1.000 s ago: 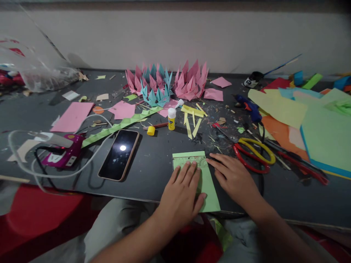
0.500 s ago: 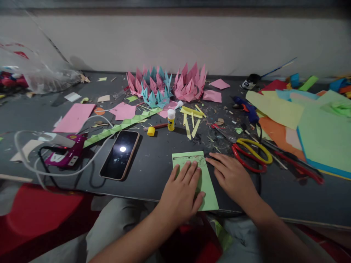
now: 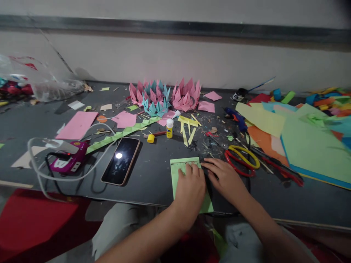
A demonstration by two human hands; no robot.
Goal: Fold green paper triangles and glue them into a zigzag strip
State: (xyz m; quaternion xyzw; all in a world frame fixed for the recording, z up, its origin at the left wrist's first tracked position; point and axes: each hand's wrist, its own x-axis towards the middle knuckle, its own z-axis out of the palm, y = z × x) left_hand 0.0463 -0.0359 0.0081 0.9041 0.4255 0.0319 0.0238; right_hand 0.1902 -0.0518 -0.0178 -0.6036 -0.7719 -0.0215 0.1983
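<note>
A strip of light green paper (image 3: 207, 207) lies at the table's front edge, with a clear ruler (image 3: 179, 164) across its upper part. My left hand (image 3: 190, 188) rests on both from above, fingers bent and their tips pressing on the ruler; it grips nothing. To the right, my right hand (image 3: 226, 179) lies low over the table with its fingers stretched toward the ruler's right end. Whether those fingertips touch the ruler or the paper's edge, I cannot tell. My left hand hides the middle of the paper.
Right of my hands lie red-and-yellow scissors (image 3: 242, 160), a blue glue gun (image 3: 238, 120) and stacked coloured paper (image 3: 315, 146). Ahead stand a glue stick (image 3: 169, 129) and folded pink and blue paper pieces (image 3: 186, 96). A phone (image 3: 120, 160) and a purple cabled device (image 3: 71, 157) lie left.
My left hand has shifted right over the paper and its fingers have gone from flat to bent. My right hand stays beside the ruler's end. The camera view has tilted up slightly.
</note>
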